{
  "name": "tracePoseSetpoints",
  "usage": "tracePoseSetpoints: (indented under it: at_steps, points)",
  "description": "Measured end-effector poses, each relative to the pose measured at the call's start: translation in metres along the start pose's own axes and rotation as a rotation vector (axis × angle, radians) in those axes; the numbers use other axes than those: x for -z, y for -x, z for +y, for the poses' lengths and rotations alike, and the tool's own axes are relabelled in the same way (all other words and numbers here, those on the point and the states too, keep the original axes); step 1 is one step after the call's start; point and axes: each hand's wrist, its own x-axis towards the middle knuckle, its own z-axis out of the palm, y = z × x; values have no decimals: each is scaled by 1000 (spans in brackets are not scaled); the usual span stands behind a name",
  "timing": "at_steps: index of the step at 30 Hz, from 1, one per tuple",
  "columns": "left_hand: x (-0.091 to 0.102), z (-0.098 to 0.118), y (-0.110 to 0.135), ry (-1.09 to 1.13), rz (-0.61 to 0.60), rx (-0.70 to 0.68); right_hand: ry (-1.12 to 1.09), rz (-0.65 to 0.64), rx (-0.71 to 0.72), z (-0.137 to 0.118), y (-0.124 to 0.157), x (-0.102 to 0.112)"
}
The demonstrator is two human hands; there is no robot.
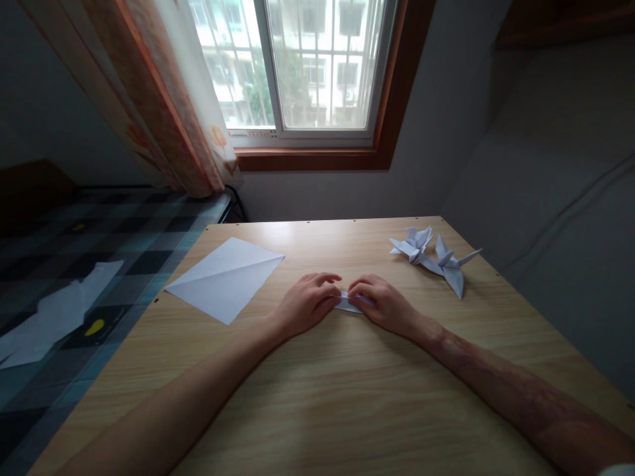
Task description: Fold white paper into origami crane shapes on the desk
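Between my two hands, at the middle of the wooden table point(307, 396), lies a small piece of folded white paper point(348, 305). My left hand point(310, 297) pinches its left side, with thumb and fingers bent over the edge. On the opposite side my right hand point(380, 299) grips the paper in the same way, fingertips close to those of the left. Most of the folded paper is hidden under the fingers, so its full shape cannot be made out.
A creased square sheet of white paper point(229, 277) lies left of my hands. Folded paper cranes point(450, 263) sit at the back right. More white paper point(64, 320) rests on the checked bed point(163, 218) at the left. A window point(322, 73) and curtain point(143, 99) are beyond the table.
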Motion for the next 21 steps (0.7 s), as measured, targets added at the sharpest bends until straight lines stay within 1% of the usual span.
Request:
tracePoseSetpoints:
  at_steps: [4,10,12,17,19,21]
  points:
    - [0,-1,-1,67,-22,2,-37,31,-7,0,0,-1]
    - [2,0,-2,151,65,0,-53,94,-12,-3,0,0]
    - [1,1,-1,184,75,24,-51,108,-15,-3,0,1]
    - [-2,3,0,229,55,114,-33,120,-15,-3,1,2]
    - [-1,5,-1,288,95,160,-38,172,-34,-4,1,1]
    - [1,7,-3,362,161,221,-41,272,-59,-4,1,0]
